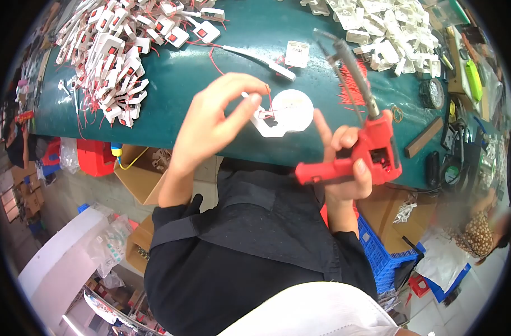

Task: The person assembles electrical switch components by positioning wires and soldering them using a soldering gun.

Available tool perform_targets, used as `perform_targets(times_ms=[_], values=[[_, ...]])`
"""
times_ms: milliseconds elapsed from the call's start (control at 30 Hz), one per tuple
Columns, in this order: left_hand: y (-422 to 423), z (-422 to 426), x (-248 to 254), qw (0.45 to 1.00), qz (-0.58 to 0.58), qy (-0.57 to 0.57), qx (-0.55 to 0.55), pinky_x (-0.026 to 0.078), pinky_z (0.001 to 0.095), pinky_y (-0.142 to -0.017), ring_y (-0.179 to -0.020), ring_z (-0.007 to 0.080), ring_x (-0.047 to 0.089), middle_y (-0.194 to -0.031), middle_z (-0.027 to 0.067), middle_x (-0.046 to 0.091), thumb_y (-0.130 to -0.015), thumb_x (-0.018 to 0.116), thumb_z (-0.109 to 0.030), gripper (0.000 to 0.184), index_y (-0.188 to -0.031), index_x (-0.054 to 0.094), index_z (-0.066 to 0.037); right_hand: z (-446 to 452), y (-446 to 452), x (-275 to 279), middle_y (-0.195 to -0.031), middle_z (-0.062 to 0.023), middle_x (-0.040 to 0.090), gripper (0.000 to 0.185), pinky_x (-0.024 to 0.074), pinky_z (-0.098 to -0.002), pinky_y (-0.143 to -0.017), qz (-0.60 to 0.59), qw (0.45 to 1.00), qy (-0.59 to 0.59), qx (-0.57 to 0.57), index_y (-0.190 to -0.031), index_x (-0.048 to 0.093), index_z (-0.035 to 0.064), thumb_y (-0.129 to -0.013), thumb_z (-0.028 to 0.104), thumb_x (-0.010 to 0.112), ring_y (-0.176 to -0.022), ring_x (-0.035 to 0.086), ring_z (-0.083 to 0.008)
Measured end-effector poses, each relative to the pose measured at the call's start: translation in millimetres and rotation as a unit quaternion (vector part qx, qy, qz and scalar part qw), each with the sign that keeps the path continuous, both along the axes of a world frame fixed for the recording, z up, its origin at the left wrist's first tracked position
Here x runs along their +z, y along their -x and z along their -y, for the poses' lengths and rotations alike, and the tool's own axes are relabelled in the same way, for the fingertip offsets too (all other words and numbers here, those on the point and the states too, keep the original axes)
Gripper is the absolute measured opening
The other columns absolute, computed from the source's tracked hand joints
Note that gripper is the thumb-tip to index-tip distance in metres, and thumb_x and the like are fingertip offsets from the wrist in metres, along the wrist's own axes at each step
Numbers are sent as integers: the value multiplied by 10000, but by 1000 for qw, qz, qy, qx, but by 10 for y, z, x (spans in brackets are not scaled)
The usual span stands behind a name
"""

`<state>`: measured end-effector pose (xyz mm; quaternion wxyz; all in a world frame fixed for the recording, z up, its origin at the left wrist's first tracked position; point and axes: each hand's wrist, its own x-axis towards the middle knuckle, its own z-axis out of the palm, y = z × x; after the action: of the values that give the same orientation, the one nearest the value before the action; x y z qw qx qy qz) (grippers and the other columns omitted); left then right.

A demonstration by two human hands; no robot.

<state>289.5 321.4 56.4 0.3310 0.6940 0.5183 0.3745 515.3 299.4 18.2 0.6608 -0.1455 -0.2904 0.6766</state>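
Note:
My left hand (222, 109) is closed, thumb and fingertips together beside a white plastic housing (272, 130), and a thin red wire (270, 96) runs from the fingertips down into it. The housing lies on the green table next to a round white disc (295, 109); whether the two are joined I cannot tell. Wrapped around the handle of a red soldering gun (381, 148) is my right hand (345, 159), its index finger stretched toward the disc. The gun's metal barrel points away over the table, with its tip clear of the housing.
On the green table (182, 67), a heap of white switch boxes with red wires (118, 56) lies at left. Pale plastic shells (378, 33) are piled at back right. Red wires (353, 84) lie behind the gun, a wooden block (423, 137) right. A person (485, 229) is at far right.

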Motion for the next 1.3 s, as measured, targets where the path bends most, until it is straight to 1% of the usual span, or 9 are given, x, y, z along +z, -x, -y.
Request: perform_targets(times_ms=[100,133,367,433,533,833,1100,1200,1300], values=[[-226,220,14,987,-135,-82,34,357,421,-983,-995,221,598,-1026,64,651,-778,683,-128,270,-1028,617,-49,-153,35,52,-912,-43,542,849,160,-717,-1021,49,999,9,-10,-1459,115,163,-744,217,568,-825,520,-167],[-291,264,-89,990,-98,-88,47,299,452,-1020,-968,226,601,-1004,47,653,-719,735,-143,348,-1041,619,-79,-193,54,24,-912,-43,542,849,160,-717,-1021,50,999,9,-8,-1459,115,163,-744,217,568,-825,520,-167],[-378,119,-380,940,-164,-295,54,321,398,-977,-849,156,602,-833,-16,622,-613,758,-76,280,-882,690,-114,-350,136,-88,-917,-125,581,881,214,-666,-1036,-20,997,-41,66,-1455,72,109,-755,193,600,-858,580,-250],[-299,16,-372,926,-175,-334,28,326,400,-981,-810,131,598,-778,-31,603,-666,725,-108,199,-854,674,-149,-354,120,-80,-915,-135,581,862,234,-660,-1032,10,996,-65,67,-1447,103,91,-752,197,602,-865,581,-253],[-276,-23,-332,933,-166,-318,-2,303,407,-998,-860,161,604,-802,-24,623,-622,754,-70,269,-875,683,-128,-416,89,-58,-895,-68,564,843,201,-714,-1005,92,990,-98,44,-1457,102,147,-750,206,558,-823,552,-199],[-482,322,-336,982,-76,-159,66,311,462,-1003,-978,230,581,-904,55,565,-649,704,-51,169,-781,604,-83,-346,-36,-106,-887,-128,576,866,270,-660,-1014,60,995,-46,66,-1425,111,62,-730,176,616,-831,572,-224],[-629,188,-367,970,-82,-185,135,426,366,-790,-843,242,573,-872,64,582,-607,697,-22,162,-684,560,-64,-169,-203,-118,-855,-156,589,876,274,-685,-992,86,993,-56,50,-1428,124,83,-720,159,633,-807,594,-252],[-627,152,-368,972,-86,-173,131,419,343,-744,-801,235,555,-850,57,584,-594,697,-23,158,-659,558,-64,-108,-430,69,-878,-217,593,874,340,-710,-920,164,984,-54,29,-1424,128,33,-713,129,629,-860,600,-320],[-619,150,-364,972,-90,-176,129,421,344,-750,-806,233,558,-857,54,583,-590,699,-23,158,-650,559,-64,26,-711,300,-820,-229,609,859,509,-558,-771,248,969,14,-13,-1395,193,-49,-671,93,634,-723,623,-332]])
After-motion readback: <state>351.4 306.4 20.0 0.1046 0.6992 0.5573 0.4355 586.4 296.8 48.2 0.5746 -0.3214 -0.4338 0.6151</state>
